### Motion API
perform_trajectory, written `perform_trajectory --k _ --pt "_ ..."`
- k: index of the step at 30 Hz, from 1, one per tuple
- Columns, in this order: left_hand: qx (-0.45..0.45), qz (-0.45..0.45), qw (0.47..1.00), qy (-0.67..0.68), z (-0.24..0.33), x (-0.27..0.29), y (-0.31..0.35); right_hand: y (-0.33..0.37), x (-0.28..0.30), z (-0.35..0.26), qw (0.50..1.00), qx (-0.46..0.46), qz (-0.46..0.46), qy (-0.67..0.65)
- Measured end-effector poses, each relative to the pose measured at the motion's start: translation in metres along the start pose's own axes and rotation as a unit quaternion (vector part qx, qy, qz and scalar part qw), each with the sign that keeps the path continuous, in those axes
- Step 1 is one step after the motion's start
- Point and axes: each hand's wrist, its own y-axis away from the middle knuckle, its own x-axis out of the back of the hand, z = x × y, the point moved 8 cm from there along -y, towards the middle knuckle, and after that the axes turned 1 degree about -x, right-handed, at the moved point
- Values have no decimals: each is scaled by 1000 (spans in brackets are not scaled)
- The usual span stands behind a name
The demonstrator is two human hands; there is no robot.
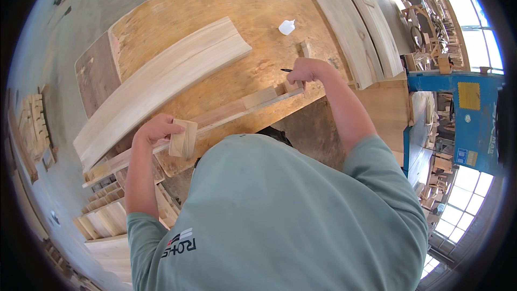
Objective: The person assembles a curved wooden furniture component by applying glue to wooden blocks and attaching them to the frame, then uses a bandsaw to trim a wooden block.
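I get one view, head; my left hand [160,129] has a narrow pinch on a block [183,140], which sits just right of the fingers; the block's long axis runs roughly toward the torso, crossing the line of the strip [221,116]; block touching strip or apart, I can't tell; left hand is clearly the nearer to the block, right well apart.

My right hand [308,71] is curled round a pen [286,70], dark end pointing left, near the strip's right end; whether the fist rests on wood, I can't tell; the strip runs lower left to upper right along the near edge of the table [258,0].

Surface: tan, blotchy, worn; curved plank [167,83] lies beyond the strip, roughly alongside; white bottle [286,27] farther off; wood stub [305,48] just beyond the right hand; long boards [347,27] at right.

Room: workshop; grey floor [59,70] at left, blue machine [458,116] at right, bright windows [464,8] past it.
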Motion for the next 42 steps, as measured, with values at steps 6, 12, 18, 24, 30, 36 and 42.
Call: perform_trajectory --k 6,12,18,24,30,36,42 --pt "-18 28 999 34 5 9 -4 -77 7 0 998 -34 -52 -5" --pt "-46 58 993 94 -12 11 10 -98 13 -19 998 -27 -15 -56" --pt "-61 86 986 128 -22 3 3 -134 -14 -4 998 -3 13 -62" --pt "-190 111 963 157 67 -26 -37 -125 -20 2 994 32 54 -89" --pt "-256 107 911 305 153 -84 -126 -103 -49 16 931 -21 33 -362" --pt "-203 62 886 413 167 -127 -182 -121 -73 40 870 -1 34 -492" --pt "-169 33 865 472 167 -137 -183 -113 -72 35 860 20 9 -510"
